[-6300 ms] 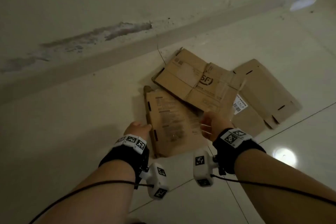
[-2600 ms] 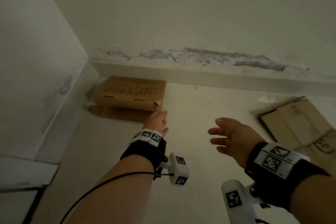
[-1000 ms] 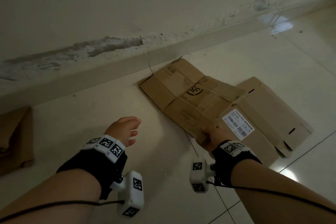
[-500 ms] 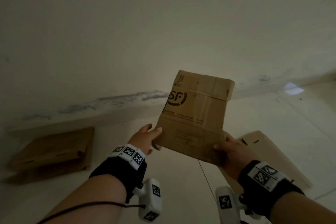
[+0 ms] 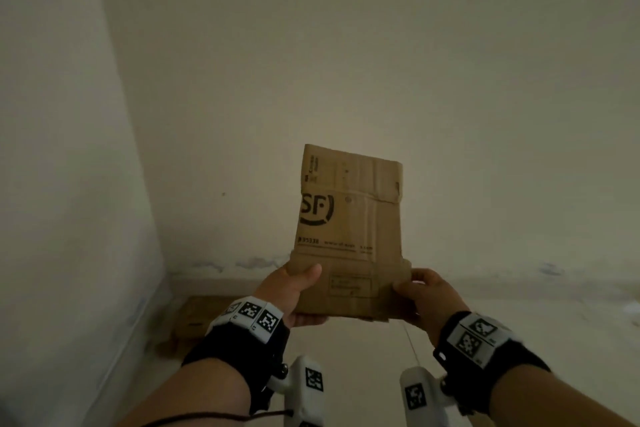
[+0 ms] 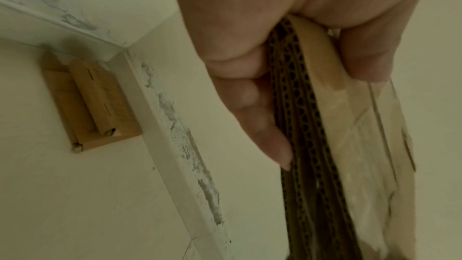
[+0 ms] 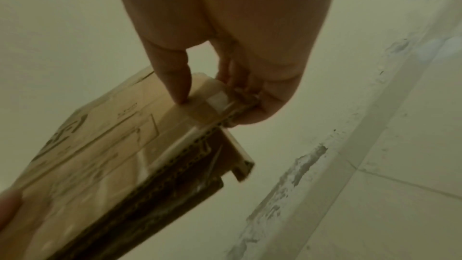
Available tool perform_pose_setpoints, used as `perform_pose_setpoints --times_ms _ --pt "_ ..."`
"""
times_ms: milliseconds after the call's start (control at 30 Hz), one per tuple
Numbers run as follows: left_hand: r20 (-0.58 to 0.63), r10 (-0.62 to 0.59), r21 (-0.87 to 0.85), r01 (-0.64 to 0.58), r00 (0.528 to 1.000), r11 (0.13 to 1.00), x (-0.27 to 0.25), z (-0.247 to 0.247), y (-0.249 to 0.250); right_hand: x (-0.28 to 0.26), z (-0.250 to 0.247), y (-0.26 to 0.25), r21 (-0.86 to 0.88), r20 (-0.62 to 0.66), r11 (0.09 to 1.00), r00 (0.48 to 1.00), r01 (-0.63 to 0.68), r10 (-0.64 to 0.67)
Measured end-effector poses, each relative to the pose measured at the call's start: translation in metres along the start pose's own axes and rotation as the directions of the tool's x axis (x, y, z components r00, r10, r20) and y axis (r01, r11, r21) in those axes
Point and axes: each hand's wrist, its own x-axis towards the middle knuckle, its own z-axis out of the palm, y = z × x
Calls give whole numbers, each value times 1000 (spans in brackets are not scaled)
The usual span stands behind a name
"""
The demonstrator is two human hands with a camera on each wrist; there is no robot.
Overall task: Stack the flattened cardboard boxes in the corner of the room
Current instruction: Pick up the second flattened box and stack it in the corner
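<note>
A flattened brown box with an SF logo [image 5: 349, 229] stands upright in the air, held by its lower edge in front of the wall. My left hand [image 5: 294, 291] grips its lower left corner, thumb on the front; the same box's corrugated edge [image 6: 300, 116] runs between thumb and fingers. My right hand [image 5: 420, 295] pinches the lower right corner, where the box's taped edge [image 7: 205, 102] sits between thumb and fingers. An earlier flattened box [image 5: 194, 317] lies on the floor in the corner, also seen as the corner box [image 6: 92, 102].
Two pale walls meet at the left, with a scuffed skirting board [image 5: 519, 286] along the floor. The floor is light tile [image 5: 363, 374]. A cable runs along my left forearm.
The view has swung left toward the corner. The SF box has been raised more upright and carried left. The other box on the floor at the right has left the view.
</note>
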Motion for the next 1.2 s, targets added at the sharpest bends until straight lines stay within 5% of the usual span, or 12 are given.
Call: perform_pose_setpoints --times_ms 100,233,333,567,833,1000,1100,1200 --pt "-70 62 -65 -66 996 996 -22 -16 6 -18 24 -2 -63 -11 994 996 -87 86" --pt "-189 162 -182 -196 969 964 -48 -31 15 -50 57 -4 57 232 972 950 -226 208" --pt "-215 225 -223 -272 950 936 -65 -32 27 -62 84 -8 159 379 960 912 -231 156" --pt "-286 265 -157 -318 921 935 -60 -55 40 -49 132 -29 429 368 888 930 -165 -5" --pt "-488 140 -256 -295 862 921 6 -133 14 21 188 12 354 361 921 932 -163 26" --pt "-565 -20 -293 -178 825 939 78 -181 -35 58 246 85 176 453 919 858 -353 243" --pt "-583 -102 -339 -127 806 932 128 -203 -67 92 275 131 127 444 897 833 -423 330" --pt "-517 -188 -367 -18 835 930 162 -216 -98 134 292 161 111 387 901 853 -419 350"
